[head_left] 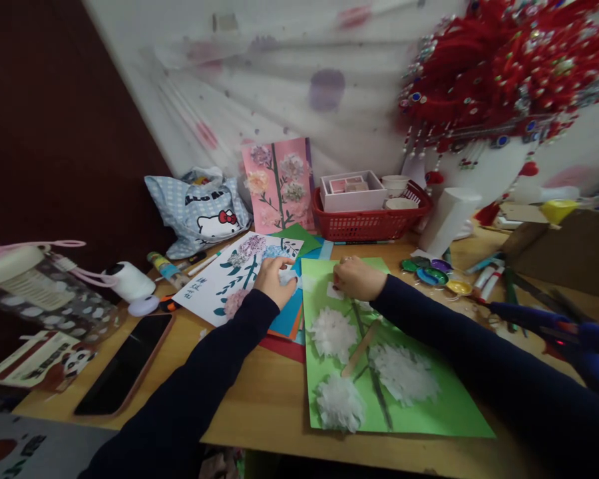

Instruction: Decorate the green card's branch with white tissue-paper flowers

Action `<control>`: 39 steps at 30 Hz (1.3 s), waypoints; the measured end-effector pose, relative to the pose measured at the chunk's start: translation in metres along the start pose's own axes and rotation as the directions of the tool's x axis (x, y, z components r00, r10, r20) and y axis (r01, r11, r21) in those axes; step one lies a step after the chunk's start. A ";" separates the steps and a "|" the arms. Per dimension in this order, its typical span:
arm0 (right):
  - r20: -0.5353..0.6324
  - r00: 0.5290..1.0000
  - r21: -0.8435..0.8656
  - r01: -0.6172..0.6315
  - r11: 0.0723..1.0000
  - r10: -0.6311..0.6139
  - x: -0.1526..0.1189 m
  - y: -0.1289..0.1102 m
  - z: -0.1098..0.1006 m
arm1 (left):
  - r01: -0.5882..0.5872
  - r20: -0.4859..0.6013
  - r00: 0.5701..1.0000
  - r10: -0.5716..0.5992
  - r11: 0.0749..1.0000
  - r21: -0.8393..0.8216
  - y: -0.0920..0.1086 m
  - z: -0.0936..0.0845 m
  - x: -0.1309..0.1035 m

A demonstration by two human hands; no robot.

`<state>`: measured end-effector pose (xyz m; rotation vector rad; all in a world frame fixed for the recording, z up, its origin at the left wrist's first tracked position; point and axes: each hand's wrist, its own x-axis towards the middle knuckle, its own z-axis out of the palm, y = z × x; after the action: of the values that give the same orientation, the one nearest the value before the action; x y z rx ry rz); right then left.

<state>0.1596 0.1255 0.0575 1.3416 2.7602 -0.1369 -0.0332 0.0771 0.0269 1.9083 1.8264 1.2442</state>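
Right hand (358, 278), fingers curled, presses a small white tissue piece (335, 291) onto the green paper sheet (429, 406) on the wooden tabletop (259, 399). Left hand (275, 279), fingers spread, rests on stacked coloured papers (284, 319). Risk: a sleeve may crush the fluffy white tissue flowers (333, 332).

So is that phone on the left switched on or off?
The screen is dark: the phone lies flat, face up on the table, showing only a black screen. Whether it's powered off or merely asleep, cannot tell.

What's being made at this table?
A person is working on a paper flower picture. The right hand presses a small white piece near the top of a green sheet that carries three white tissue flowers. The left hand rests on a finished flower card beside it.
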 end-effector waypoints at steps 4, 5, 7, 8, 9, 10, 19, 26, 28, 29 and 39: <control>-0.033 0.999 0.022 -0.025 0.999 0.026 -0.002 0.001 -0.005 | -0.073 -0.053 0.996 0.068 0.993 -0.097 0.009 0.000 -0.002; -0.054 0.998 0.041 -0.021 0.999 0.023 -0.004 0.001 -0.010 | -0.063 -0.034 0.998 0.058 0.984 -0.165 0.010 0.001 -0.002; -0.105 0.994 0.139 0.039 0.990 -0.024 -0.011 -0.002 -0.022 | 0.009 0.064 0.998 0.013 0.939 -0.345 0.013 0.003 -0.001; -0.142 0.987 0.267 0.110 0.957 -0.074 -0.014 -0.005 -0.028 | 0.073 0.141 0.990 -0.012 0.897 -0.436 0.014 0.004 -0.001; -0.174 0.978 0.391 0.175 0.904 -0.114 -0.018 -0.008 -0.033 | 0.147 0.223 0.974 -0.034 0.846 -0.513 0.016 0.004 -0.001; -0.215 0.968 0.477 0.222 0.851 -0.132 -0.021 -0.011 -0.038 | 0.217 0.299 0.953 -0.047 0.795 -0.566 0.018 0.005 -0.001; -0.552 0.832 0.458 0.250 0.853 0.052 -0.044 -0.033 -0.049 | 0.334 0.312 0.940 -0.136 0.552 -0.764 0.027 0.002 -0.005; -0.395 0.917 0.646 0.325 0.691 -0.063 -0.047 -0.047 -0.046 | 0.315 0.305 0.947 -0.104 0.486 -0.815 0.028 -0.004 -0.005; -0.324 0.941 0.720 0.313 0.620 -0.099 -0.045 -0.045 -0.043 | 0.322 0.326 0.942 -0.073 0.458 -0.828 0.028 -0.005 -0.006; -0.298 0.947 0.740 0.309 0.597 -0.121 -0.044 -0.044 -0.041 | 0.331 0.344 0.937 -0.056 0.452 -0.828 0.028 -0.005 -0.007; -0.392 0.902 0.552 0.388 0.738 -0.182 -0.038 -0.032 -0.035 | 0.394 0.451 0.893 -0.016 0.514 -0.762 0.031 -0.005 -0.009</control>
<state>0.1568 0.0797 0.0975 1.0634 3.3551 -1.0283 -0.0131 0.0607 0.0464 1.1840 0.8912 1.2026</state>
